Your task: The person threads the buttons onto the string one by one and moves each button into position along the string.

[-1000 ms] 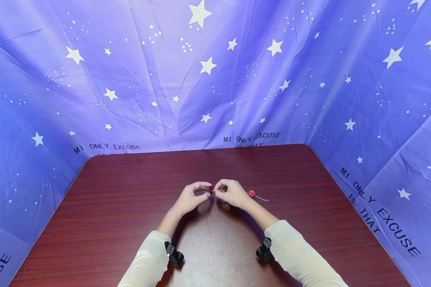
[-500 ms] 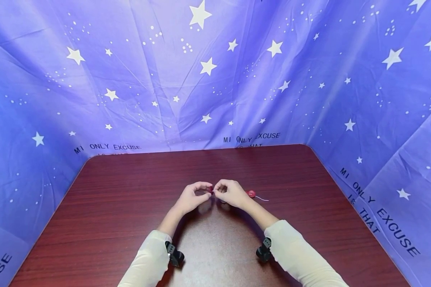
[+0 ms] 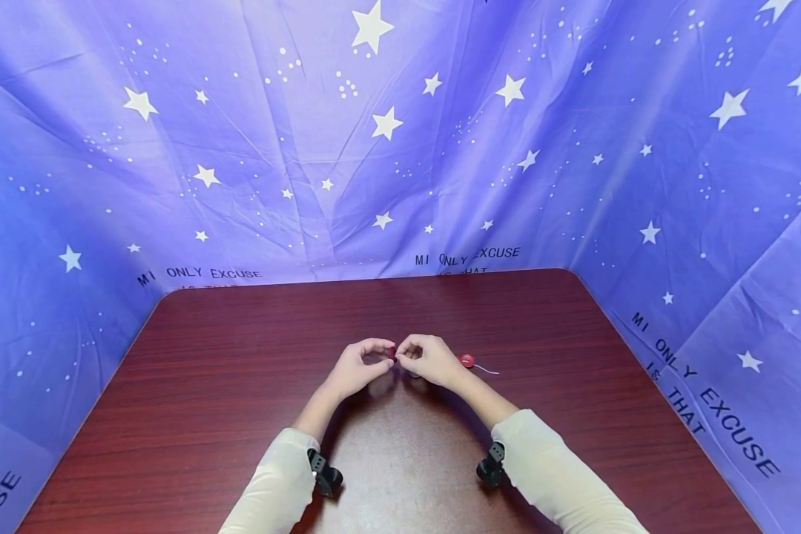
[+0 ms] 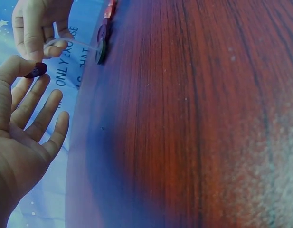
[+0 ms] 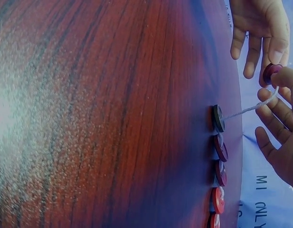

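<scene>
Between thumb and index finger, my left hand (image 3: 357,368) pinches a dark red button (image 5: 272,73), its other fingers spread. Close against it, my right hand (image 3: 432,361) pinches a white string (image 5: 250,109) near its end, with thumb and fingertips at the button. Whether the string passes through that button is hidden by the fingers. From the right hand the string slopes down to a dark green button (image 5: 218,118) on the table. Behind that one, threaded in a row, come dark red buttons (image 5: 221,148) and bright red buttons (image 5: 218,200). In the head view the right hand hides most of this row.
The string's far tail (image 3: 487,369) lies on the table beyond a red button (image 3: 467,360), right of the right hand. The wooden table (image 3: 240,415) is bounded at the back and sides by a blue star-printed cloth (image 3: 400,163).
The dark red button has turned more edge-on and shifted slightly right, up against the right fingertips. The bit of string earlier visible between the hands is now covered. Both arms have stayed in place.
</scene>
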Tool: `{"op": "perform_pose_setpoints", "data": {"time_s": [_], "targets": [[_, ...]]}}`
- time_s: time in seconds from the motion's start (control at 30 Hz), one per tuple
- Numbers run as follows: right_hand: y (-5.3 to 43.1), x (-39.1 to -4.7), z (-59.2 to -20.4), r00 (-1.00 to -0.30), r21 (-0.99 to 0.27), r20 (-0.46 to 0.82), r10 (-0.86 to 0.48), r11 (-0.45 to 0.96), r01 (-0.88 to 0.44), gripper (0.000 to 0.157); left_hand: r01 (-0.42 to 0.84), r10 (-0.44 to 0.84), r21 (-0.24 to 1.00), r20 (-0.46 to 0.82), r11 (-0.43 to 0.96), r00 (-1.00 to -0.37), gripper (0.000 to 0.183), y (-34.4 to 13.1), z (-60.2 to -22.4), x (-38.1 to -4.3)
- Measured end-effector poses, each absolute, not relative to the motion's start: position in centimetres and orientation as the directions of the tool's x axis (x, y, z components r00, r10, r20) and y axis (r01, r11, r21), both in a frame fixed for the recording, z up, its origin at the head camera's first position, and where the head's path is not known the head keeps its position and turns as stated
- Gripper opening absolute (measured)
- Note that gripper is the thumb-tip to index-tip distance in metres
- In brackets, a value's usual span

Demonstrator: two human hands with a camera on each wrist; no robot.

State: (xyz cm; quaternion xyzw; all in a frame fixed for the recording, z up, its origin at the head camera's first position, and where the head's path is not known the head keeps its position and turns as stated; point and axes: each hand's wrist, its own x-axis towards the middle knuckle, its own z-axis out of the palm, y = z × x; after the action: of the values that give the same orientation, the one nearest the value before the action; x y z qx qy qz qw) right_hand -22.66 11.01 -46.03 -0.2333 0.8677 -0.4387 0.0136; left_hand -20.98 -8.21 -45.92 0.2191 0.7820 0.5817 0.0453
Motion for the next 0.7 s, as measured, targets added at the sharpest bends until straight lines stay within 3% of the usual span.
{"op": "perform_pose_setpoints", "data": {"time_s": [0.27,0.7], "targets": [[10.9,-22.9,-46.3,-0.893,-0.771,0.187,-0.409,0.502,-0.391,0.004,0.281,0.347,0.929,0.188,0.242,-0.919,0.029,-8.2,-48.0,-22.1],[11.0,-23.1,-46.3,-0.902,-0.812,0.175,-0.394,0.461,-0.359,0.013,0.284,0.331,0.921,0.189,0.268,-0.925,0.032,-8.1,-45.9,-20.9]]}}
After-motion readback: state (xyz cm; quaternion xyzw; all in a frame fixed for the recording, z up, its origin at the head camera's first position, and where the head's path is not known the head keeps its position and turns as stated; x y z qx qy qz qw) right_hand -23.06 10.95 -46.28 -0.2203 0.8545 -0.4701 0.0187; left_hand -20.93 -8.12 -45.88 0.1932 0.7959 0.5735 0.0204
